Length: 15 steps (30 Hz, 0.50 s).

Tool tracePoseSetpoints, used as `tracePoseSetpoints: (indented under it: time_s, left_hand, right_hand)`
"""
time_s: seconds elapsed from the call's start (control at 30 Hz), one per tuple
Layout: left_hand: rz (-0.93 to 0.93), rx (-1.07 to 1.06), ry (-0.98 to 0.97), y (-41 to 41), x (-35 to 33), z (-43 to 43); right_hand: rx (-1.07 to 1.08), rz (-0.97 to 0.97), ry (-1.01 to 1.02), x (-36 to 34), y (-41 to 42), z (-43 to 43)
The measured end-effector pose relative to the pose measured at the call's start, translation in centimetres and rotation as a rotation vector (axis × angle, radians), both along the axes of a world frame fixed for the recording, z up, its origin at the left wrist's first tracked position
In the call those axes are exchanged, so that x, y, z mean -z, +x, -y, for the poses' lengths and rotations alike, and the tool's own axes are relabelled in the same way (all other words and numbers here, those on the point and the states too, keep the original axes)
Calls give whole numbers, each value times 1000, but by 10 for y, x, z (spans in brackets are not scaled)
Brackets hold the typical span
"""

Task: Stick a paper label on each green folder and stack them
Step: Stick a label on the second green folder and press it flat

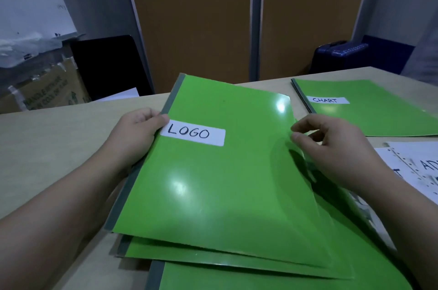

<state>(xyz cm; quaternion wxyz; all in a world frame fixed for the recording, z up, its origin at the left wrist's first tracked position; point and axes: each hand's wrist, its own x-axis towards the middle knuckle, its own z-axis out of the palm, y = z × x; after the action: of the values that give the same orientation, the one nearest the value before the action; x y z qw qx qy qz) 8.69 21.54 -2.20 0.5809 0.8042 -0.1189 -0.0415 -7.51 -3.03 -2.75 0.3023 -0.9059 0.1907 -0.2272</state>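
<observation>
Both hands on LOGO folder (right perhaps pinching its edge)

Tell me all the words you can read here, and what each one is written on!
"LOGO": white paper label on the green folder held by both hands.
"CHART": label on the far green folder.
"AD...": cut off, on the label sheet at right.
Cardboard box print: too blurred to read.

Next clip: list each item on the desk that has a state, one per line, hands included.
LOGO folder: labelled, top of near pile, right edge lifted.
LOGO label: stuck flat.
CHART folder: labelled, lying closed, apart at far right.
Lower folders: fanned, labels not visible.
Left hand: grip on the LOGO folder's spine.
Right hand: pinching its lifted edge.
</observation>
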Motion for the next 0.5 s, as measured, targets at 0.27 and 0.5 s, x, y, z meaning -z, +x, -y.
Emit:
tracePoseSetpoints:
  time_s: [0.27,0.5]
  left_hand:
    - [-50,-43,-247,7,-26,67]
    - [-282,174,-377,4,-26,172]
  right_hand:
    - [-119,-191,438,-30,-26,30]
    - [180,-71,552,-36,-26,128]
